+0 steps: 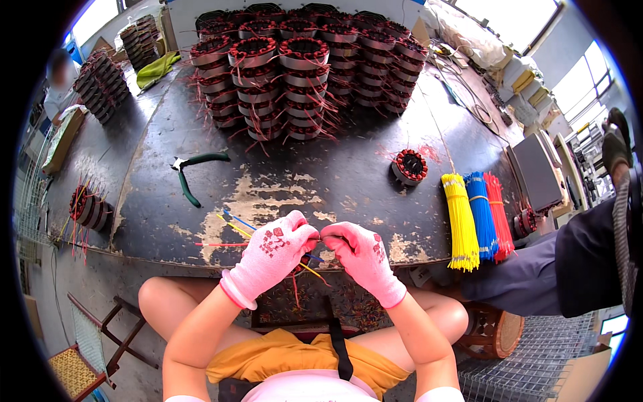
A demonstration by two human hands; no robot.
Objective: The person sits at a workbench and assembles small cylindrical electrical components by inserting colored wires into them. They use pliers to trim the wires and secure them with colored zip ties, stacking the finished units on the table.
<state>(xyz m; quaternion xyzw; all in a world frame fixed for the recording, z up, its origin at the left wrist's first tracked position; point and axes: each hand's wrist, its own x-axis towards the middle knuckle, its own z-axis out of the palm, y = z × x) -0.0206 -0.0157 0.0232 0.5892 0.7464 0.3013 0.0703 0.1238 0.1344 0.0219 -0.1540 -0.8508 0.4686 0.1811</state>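
Note:
Both my hands wear pink gloves and meet fingertip to fingertip at the table's near edge. My left hand (271, 251) is closed, with a yellow wire (236, 227), a blue wire (238, 219) and a red wire (221, 244) running out on its left side. More wire ends (313, 271) poke out below its fingers. A small part of a dark, red-wound piece shows under that hand; the rest is hidden. My right hand (365, 258) pinches thumb against finger beside the left fingertips. What lies in that pinch is too small to make out.
Stacked motor stators (305, 80) fill the back of the table. One stator (409, 167) sits at right, near yellow (459, 224), blue (482, 218) and red (497, 218) wire bundles. Green-handled cutters (191, 171) and another small stator stack (90, 209) lie left. A person's leg (536, 268) is at right.

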